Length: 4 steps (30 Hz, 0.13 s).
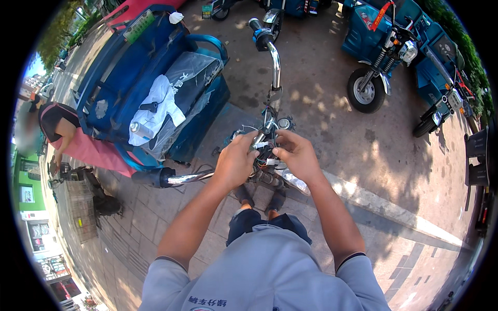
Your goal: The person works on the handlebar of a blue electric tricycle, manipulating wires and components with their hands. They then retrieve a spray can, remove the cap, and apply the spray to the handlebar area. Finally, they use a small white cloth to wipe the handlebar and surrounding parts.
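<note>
Just in front of my body, both hands work at a bundle of thin wires (266, 153) with white plug connectors, at the middle of a chrome handlebar (276, 67). My left hand (236, 159) is closed at the bundle's left side, thumb and fingertips pinching among the wires. From the right, my right hand (300, 155) pinches at the same wires with thumb and forefinger. The exact strands between the fingertips are too small to tell. One black handlebar grip (153, 178) points left; the other grip (263, 39) points away from me.
A blue cargo tricycle body (199, 124) stands close on the left. On its plastic-covered seat lie a white plastic bag (168, 96), a spray can (141, 130) and a small black object (149, 107). A person (59, 122) is beyond it. Parked tricycles (365, 90) stand at the far right.
</note>
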{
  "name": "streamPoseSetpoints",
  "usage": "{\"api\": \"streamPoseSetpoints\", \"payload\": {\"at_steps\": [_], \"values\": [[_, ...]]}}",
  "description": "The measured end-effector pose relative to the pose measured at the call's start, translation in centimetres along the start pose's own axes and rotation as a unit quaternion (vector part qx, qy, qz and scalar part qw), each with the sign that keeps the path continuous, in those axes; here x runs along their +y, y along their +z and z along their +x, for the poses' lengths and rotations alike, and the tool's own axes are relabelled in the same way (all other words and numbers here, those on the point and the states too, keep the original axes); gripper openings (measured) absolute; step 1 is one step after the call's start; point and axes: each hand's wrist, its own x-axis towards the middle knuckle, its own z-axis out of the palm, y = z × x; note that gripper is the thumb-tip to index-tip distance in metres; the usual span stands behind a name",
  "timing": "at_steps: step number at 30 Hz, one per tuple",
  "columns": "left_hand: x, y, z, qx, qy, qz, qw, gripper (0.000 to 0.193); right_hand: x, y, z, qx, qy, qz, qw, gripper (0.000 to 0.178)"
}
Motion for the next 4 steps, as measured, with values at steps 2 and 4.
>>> {"api": "streamPoseSetpoints", "payload": {"at_steps": [2,4], "values": [[0.5,-0.9,-1.1,0.059,-0.003,0.047,0.997,0.052,0.3,-2.5,-0.1,0.084,-0.038,-0.065,0.994,0.049],[-2.4,-1.3,-3.5,0.094,0.03,0.06,0.993,0.06,0.4,-4.2,-0.6,0.128,-0.055,-0.096,0.986,0.054]]}}
